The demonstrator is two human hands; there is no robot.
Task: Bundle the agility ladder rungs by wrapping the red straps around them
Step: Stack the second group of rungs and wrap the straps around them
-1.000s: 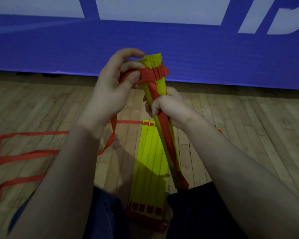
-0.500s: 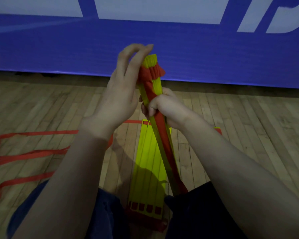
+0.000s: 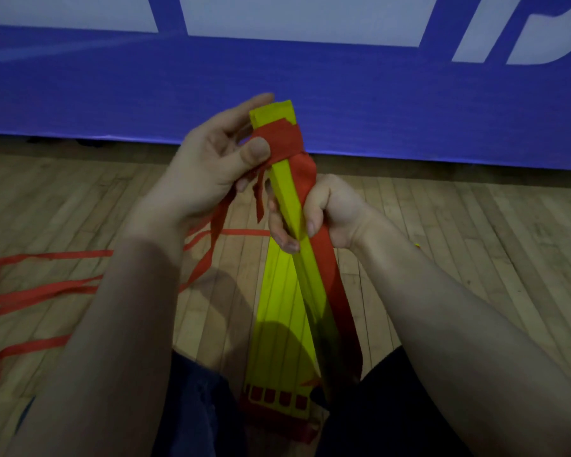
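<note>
A stack of yellow ladder rungs (image 3: 285,199) stands tilted upright between my knees. My right hand (image 3: 323,214) grips the stack at its middle, fingers curled round it and round a red strap running down its right side. Red strap turns (image 3: 282,141) are wound round the stack's top end. My left hand (image 3: 208,163) pinches that strap against the rungs with its thumb, other fingers reaching behind the stack's top. Loose strap (image 3: 211,255) hangs from this hand to the floor.
More yellow rungs (image 3: 277,341) lie flat on the wooden floor (image 3: 459,232) between my legs. Loose red straps (image 3: 40,291) trail across the floor at the left. A blue banner wall (image 3: 409,103) stands just beyond.
My left hand has come round from behind the stack's top to its left side, carrying the strap round once more. The stack has turned slightly in my right hand.
</note>
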